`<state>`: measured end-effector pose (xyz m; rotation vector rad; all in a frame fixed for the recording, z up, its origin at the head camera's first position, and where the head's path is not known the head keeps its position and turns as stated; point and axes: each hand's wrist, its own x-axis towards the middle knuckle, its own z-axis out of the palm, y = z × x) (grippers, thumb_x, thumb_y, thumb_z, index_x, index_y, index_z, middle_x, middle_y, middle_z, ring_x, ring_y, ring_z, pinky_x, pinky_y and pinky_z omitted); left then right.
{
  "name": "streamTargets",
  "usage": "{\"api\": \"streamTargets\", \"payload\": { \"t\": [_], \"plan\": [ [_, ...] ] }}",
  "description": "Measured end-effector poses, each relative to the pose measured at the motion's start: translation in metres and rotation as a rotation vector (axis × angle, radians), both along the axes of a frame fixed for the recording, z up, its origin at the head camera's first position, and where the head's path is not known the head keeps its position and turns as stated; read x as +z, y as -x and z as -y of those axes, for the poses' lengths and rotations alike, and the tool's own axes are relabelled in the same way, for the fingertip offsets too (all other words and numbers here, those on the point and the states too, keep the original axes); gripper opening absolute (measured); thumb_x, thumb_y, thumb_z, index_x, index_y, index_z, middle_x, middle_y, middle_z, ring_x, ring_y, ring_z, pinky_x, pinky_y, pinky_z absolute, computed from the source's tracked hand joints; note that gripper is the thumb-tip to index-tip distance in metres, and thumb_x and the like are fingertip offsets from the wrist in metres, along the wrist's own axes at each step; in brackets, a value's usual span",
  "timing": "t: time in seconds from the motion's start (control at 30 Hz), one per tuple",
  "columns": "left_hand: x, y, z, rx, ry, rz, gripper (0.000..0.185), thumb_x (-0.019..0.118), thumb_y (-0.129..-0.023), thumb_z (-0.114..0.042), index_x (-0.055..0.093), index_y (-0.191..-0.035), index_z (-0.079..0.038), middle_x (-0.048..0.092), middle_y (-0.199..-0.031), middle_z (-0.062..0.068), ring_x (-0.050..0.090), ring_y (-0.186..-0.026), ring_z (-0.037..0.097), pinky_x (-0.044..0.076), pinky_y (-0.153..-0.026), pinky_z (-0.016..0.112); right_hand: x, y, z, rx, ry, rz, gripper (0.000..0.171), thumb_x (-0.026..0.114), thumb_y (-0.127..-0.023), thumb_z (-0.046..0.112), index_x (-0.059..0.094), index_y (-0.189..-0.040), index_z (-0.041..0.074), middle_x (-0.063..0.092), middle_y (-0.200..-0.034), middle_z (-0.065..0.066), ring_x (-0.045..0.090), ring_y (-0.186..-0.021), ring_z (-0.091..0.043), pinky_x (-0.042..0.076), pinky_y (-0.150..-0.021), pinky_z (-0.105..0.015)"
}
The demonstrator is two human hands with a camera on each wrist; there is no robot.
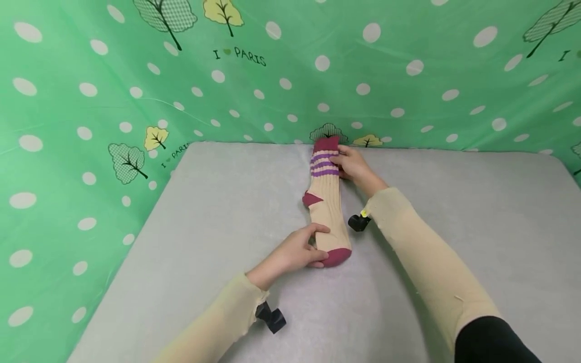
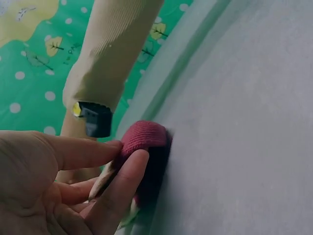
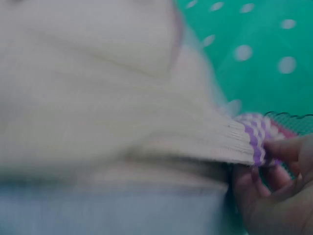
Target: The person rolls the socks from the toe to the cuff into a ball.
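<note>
A cream ribbed sock (image 1: 330,209) stretches lengthwise between both hands, with its maroon cuff at the far end, purple stripes below it, and a maroon heel and toe. My left hand (image 1: 297,248) pinches the toe end from the left side. In the left wrist view, thumb and finger meet at the maroon toe (image 2: 144,134), whose underside is in shadow. Up by the striped cuff, my right hand (image 1: 356,169) grips the right edge. The right wrist view shows those purple stripes (image 3: 255,139) between thumb and fingers, while the blurred sock body fills much of that picture.
Under the sock lies a grey-covered table (image 1: 227,201). Its far edge meets a green polka-dot cloth (image 1: 290,70) printed with trees. Small black devices hang at the left wrist (image 1: 271,316) and the right wrist (image 1: 358,222), below cream sleeves.
</note>
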<state>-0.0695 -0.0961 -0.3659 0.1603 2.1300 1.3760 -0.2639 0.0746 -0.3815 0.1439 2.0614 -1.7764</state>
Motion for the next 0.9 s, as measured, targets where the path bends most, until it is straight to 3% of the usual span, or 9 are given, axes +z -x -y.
{"api": "streamTargets", "payload": {
  "t": [0.1, 0.27, 0.4, 0.5, 0.6, 0.7, 0.8, 0.9],
  "plan": [
    [0.000, 0.000, 0.000, -0.012, 0.007, -0.007, 0.050, 0.067, -0.091, -0.002, 0.051, -0.138, -0.004, 0.068, -0.093, 0.014, 0.068, -0.065, 0.011, 0.059, -0.065, 0.025, 0.001, 0.001, 0.001, 0.021, -0.016, 0.002, 0.050, 0.047, -0.105, 0.014, 0.037, -0.154, 0.013, 0.053, -0.145, -0.016, 0.059, -0.114, -0.020, 0.054, -0.080, -0.022],
    [-0.003, 0.004, 0.001, -0.047, 0.039, -0.028, 0.048, 0.066, -0.093, -0.005, 0.052, -0.138, -0.003, 0.067, -0.086, 0.010, 0.065, -0.061, 0.008, 0.057, -0.062, 0.023, -0.004, 0.002, 0.001, 0.050, -0.327, -0.141, 0.045, 0.051, -0.104, 0.014, 0.045, -0.147, 0.003, 0.059, -0.135, -0.021, 0.062, -0.109, -0.025, 0.054, -0.086, -0.031],
    [-0.004, 0.006, 0.002, -0.135, 0.164, -0.154, 0.045, 0.067, -0.094, -0.012, 0.057, -0.138, -0.006, 0.058, -0.066, 0.000, 0.055, -0.053, 0.005, 0.047, -0.054, 0.019, -0.004, 0.002, -0.001, 0.035, -0.560, -0.256, 0.048, 0.060, -0.099, 0.018, 0.048, -0.141, -0.002, 0.062, -0.126, -0.023, 0.060, -0.105, -0.029, 0.053, -0.090, -0.039],
    [-0.003, 0.008, 0.001, -0.197, 0.310, -0.264, 0.045, 0.070, -0.092, -0.019, 0.061, -0.136, -0.013, 0.044, -0.061, -0.006, 0.043, -0.054, 0.006, 0.036, -0.053, 0.020, -0.001, -0.001, -0.007, 0.017, -0.649, -0.283, 0.055, 0.065, -0.096, 0.021, 0.043, -0.140, -0.003, 0.061, -0.123, -0.023, 0.057, -0.101, -0.031, 0.051, -0.089, -0.043],
    [-0.002, 0.010, 0.001, -0.249, 0.431, -0.326, 0.050, 0.076, -0.088, -0.024, 0.061, -0.135, -0.019, 0.046, -0.066, -0.006, 0.043, -0.062, 0.009, 0.036, -0.059, 0.022, 0.004, -0.009, -0.015, 0.001, -0.648, -0.295, 0.058, 0.067, -0.095, 0.024, 0.038, -0.139, 0.001, 0.059, -0.117, -0.021, 0.056, -0.093, -0.030, 0.050, -0.081, -0.042],
    [0.001, 0.011, 0.002, -0.277, 0.508, -0.400, 0.050, 0.080, -0.084, -0.027, 0.062, -0.130, -0.020, 0.056, -0.085, -0.003, 0.051, -0.077, 0.011, 0.044, -0.069, 0.026, 0.012, -0.021, -0.022, 0.044, -0.575, -0.339, 0.051, 0.067, -0.095, 0.020, 0.043, -0.135, 0.001, 0.059, -0.111, -0.019, 0.059, -0.084, -0.029, 0.053, -0.071, -0.039],
    [0.006, 0.012, 0.006, -0.301, 0.499, -0.499, 0.040, 0.081, -0.082, -0.025, 0.065, -0.118, -0.018, 0.059, -0.102, -0.001, 0.054, -0.092, 0.013, 0.049, -0.083, 0.031, 0.022, -0.040, -0.030, 0.158, -0.495, -0.397, 0.036, 0.066, -0.095, 0.013, 0.054, -0.125, -0.003, 0.062, -0.110, -0.020, 0.063, -0.085, -0.029, 0.056, -0.069, -0.032],
    [0.009, 0.012, 0.010, -0.368, 0.422, -0.595, 0.029, 0.082, -0.082, -0.022, 0.066, -0.106, -0.016, 0.058, -0.104, 0.000, 0.054, -0.097, 0.014, 0.048, -0.089, 0.030, 0.032, -0.066, -0.040, 0.281, -0.431, -0.447, 0.026, 0.065, -0.094, 0.006, 0.061, -0.116, -0.006, 0.065, -0.111, -0.023, 0.064, -0.094, -0.030, 0.055, -0.074, -0.025]
  ]
}}
